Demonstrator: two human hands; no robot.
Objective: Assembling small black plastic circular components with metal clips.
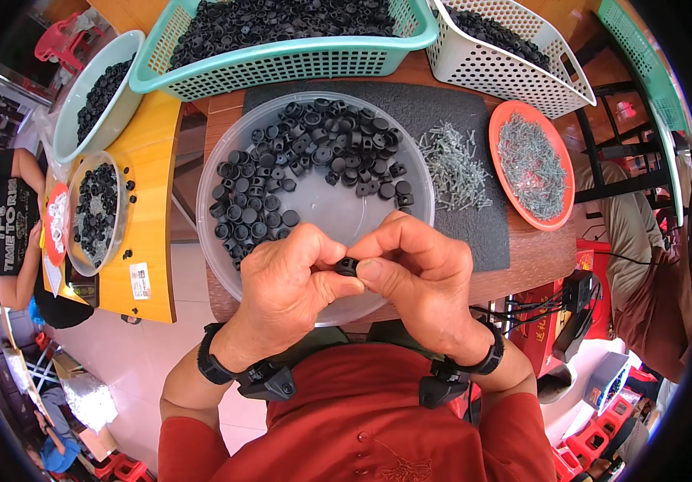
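A small black plastic part is pinched between the thumb and fingertips of my left hand. Against its upper right side press the thumb and forefinger of my right hand; whether a screw sits between those fingertips is hidden. Both hands meet over the near rim of a clear round tub. Inside that tub, many black plastic parts are heaped at the left and far side. To the right, a loose pile of silver screws lies on a dark mat.
An orange plate of screws stands at the right. Behind the tub are a green basket and a white basket, both holding black parts. At the left, a person sits by a yellow table with more bowls.
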